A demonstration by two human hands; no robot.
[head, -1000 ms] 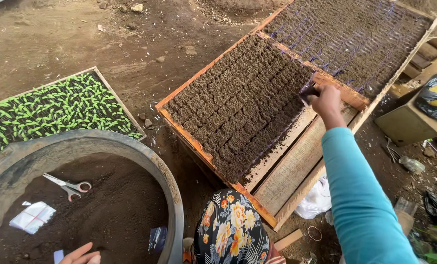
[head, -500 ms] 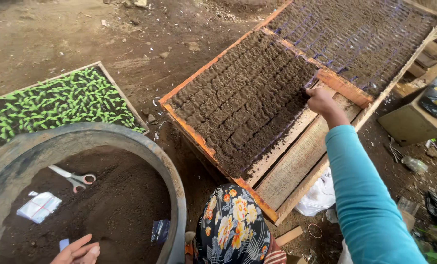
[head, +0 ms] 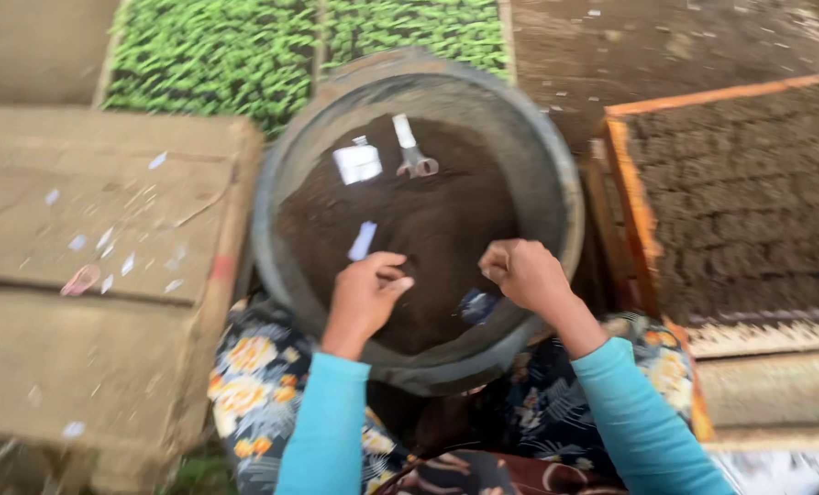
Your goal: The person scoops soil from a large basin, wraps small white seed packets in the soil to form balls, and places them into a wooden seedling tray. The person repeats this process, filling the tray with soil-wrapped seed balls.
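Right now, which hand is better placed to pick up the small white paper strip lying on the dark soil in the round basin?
Probably the left hand: the white paper strip lies just beyond its fingertips, while the right hand is farther away.

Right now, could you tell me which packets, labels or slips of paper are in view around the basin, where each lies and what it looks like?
White packet: on the soil at the far side of the basin, beside the scissors; roughly square.
Pale slip: on the soil just beyond the left hand; narrow, whitish-blue.
Bluish scrap: near the basin's near rim, under the right hand; blurred.
White paper bits: scattered on the cardboard, left.
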